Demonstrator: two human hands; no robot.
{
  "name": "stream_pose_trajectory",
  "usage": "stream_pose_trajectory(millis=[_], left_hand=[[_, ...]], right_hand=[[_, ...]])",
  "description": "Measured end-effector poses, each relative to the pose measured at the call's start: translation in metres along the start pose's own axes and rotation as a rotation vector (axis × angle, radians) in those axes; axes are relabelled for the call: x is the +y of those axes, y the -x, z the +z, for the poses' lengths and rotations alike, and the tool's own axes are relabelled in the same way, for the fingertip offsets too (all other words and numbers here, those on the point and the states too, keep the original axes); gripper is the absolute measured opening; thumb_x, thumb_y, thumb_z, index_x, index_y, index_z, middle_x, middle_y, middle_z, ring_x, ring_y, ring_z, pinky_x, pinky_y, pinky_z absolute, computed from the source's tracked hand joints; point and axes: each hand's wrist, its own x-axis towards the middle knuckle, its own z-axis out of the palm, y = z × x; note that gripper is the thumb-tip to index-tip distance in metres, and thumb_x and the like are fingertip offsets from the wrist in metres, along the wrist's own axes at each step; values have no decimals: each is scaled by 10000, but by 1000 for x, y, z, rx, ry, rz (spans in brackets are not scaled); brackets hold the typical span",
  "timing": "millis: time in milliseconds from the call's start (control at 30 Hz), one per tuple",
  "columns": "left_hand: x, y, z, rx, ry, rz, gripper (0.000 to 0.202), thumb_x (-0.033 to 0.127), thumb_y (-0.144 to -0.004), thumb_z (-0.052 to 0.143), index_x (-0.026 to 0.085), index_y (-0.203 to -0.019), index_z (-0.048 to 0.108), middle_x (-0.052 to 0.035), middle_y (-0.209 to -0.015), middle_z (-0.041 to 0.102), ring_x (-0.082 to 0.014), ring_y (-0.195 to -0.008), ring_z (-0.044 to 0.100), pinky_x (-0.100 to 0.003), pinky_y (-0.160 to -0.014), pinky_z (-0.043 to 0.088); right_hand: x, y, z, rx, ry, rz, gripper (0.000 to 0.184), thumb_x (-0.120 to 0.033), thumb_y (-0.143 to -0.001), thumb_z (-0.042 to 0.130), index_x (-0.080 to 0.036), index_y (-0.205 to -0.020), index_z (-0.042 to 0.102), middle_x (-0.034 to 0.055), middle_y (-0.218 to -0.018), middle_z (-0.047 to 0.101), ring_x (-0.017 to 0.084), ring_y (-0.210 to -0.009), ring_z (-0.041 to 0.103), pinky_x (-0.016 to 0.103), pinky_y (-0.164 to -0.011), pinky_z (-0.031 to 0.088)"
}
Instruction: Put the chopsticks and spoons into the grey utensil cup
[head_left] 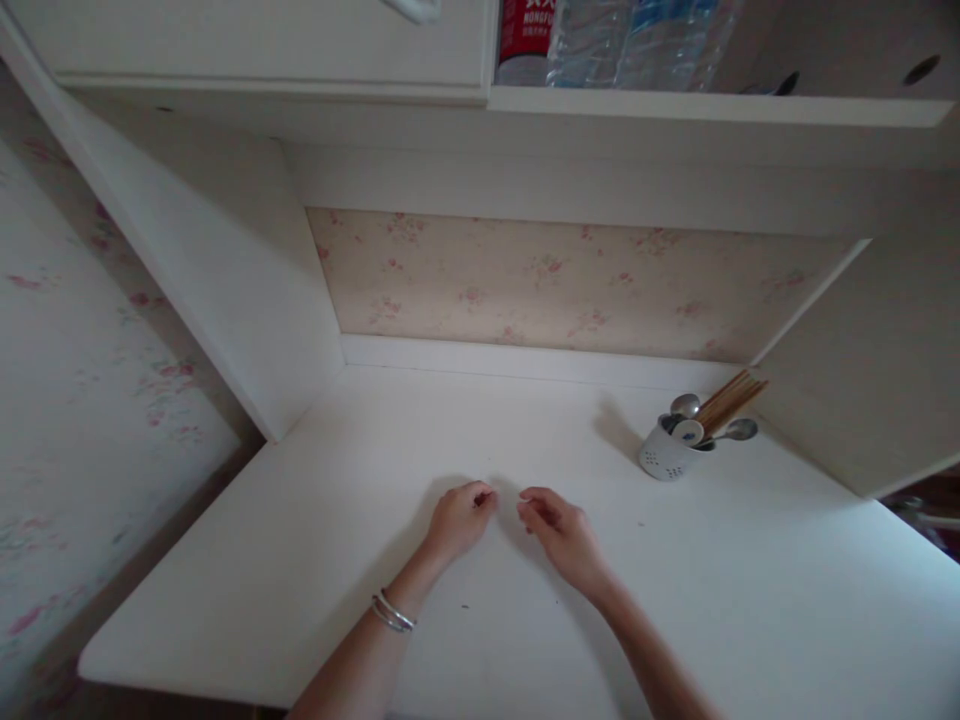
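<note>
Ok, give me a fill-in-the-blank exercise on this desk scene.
Silver bangles circle the ____ wrist.
The holder with spoons and chopsticks stands to the ____ of the right hand.
Water bottles stand on the shelf ____ the desk.
Missing words: left; right; above.

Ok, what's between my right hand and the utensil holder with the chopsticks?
Only bare white tabletop, save one tiny dark speck, between the right hand and the utensil holder, as the head view shows.
</note>
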Motion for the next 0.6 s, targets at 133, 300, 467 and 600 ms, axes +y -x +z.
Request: stream_pose_trajectory(millis=[133, 300, 467, 600], left_hand=[[-5, -2, 0, 66, 110, 6, 336, 146, -796, 458, 212, -1039, 682, -26, -990, 740, -155, -898, 665, -243, -818, 473], [-6, -2, -2, 53, 67, 8, 332, 137, -772, 466, 210, -1003, 693, -36, -980, 738, -180, -921, 659, -271, -859, 476], [-3, -1, -1, 16, 22, 24, 317, 160, -785, 468, 241, -987, 699, -18, -967, 740, -185, -916, 661, -273, -842, 472], [-2, -1, -1, 10, 21, 19, 315, 157, -781, 464, 233, -976, 699, -24, -957, 740, -183, -908, 660, -268, -835, 473]], right_hand=[[-15, -17, 45, -89, 121, -147, 334, -385, -982, 398, -237, -1161, 638, 69, -1104, 721, 229, -982, 677, 339, -867, 500], [-8, -13, 57, -48, 218, -123, 421, -394, -1009, 316, -219, -1255, 610, 94, -1153, 711, 248, -1007, 679, 349, -895, 492], [-6, -10, 46, -69, 88, -148, 370, -383, -1000, 361, -241, -1214, 628, 60, -1153, 708, 228, -1023, 673, 343, -910, 500], [-7, -11, 47, -71, 120, -128, 376, -384, -997, 362, -222, -1212, 626, 72, -1129, 716, 242, -989, 682, 359, -892, 504]])
